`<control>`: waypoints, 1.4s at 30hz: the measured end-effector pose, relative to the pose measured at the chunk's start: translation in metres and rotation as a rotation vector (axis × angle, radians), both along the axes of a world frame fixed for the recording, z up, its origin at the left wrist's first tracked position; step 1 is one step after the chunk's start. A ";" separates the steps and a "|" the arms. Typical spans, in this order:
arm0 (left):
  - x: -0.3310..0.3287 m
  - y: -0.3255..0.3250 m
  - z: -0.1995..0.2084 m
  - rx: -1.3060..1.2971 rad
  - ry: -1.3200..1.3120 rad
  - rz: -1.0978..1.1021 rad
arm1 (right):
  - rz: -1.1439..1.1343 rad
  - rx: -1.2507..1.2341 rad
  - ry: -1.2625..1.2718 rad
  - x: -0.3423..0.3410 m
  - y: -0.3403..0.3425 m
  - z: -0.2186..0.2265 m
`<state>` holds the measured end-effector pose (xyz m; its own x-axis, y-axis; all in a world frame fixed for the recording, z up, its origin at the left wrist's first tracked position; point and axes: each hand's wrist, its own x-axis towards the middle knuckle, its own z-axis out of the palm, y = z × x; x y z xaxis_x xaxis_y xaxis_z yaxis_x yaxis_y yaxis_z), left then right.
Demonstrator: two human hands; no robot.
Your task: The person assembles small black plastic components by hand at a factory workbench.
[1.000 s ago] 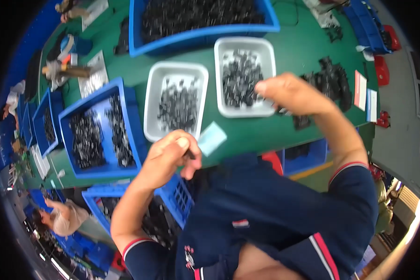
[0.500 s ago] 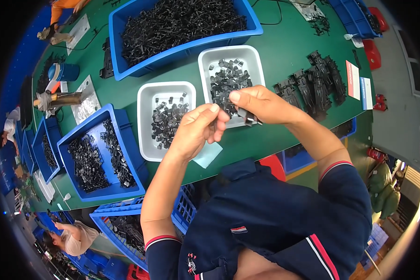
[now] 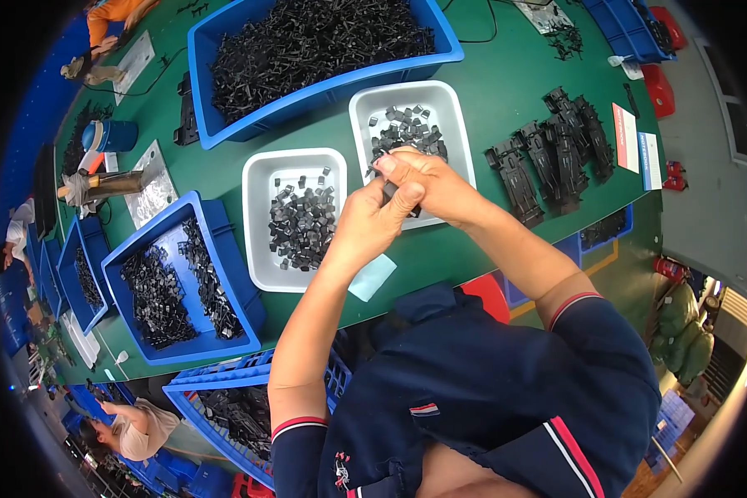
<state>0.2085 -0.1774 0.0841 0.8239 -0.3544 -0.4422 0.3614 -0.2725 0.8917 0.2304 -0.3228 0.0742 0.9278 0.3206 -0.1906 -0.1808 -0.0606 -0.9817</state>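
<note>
Both hands meet above the near edge of the right white tray [image 3: 465,166]. Between them is a black plastic part [image 3: 388,192], mostly covered by fingers. My left hand [image 3: 367,220] is closed on it from the left, thumb extended along it. My right hand [image 3: 436,187] grips it from the right, with the thumb pressing on top. Small black square-looking pieces [image 3: 411,124] lie in that tray. The left white tray [image 3: 254,224] holds similar small black clips [image 3: 303,224], close to my left hand.
A large blue bin [image 3: 324,90] of thin black parts stands behind the trays. Black chassis-like parts [image 3: 519,183] are stacked at right, beside printed cards [image 3: 627,137]. A blue bin [image 3: 249,344] sits left. A pale blue scrap [image 3: 372,278] lies near the table's front edge.
My hands have come together; before, they were apart. The right hand moved left and the left hand moved right, and both now grip the black part.
</note>
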 end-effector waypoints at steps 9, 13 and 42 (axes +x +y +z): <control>-0.007 -0.002 0.000 -0.043 -0.243 0.051 | 0.015 0.062 0.190 0.001 -0.011 0.000; -0.004 -0.001 0.012 0.026 -0.331 0.007 | -0.176 -0.136 -0.209 -0.006 -0.004 0.011; -0.002 -0.042 -0.058 0.448 -0.663 0.020 | -0.768 0.489 0.146 0.067 -0.041 0.007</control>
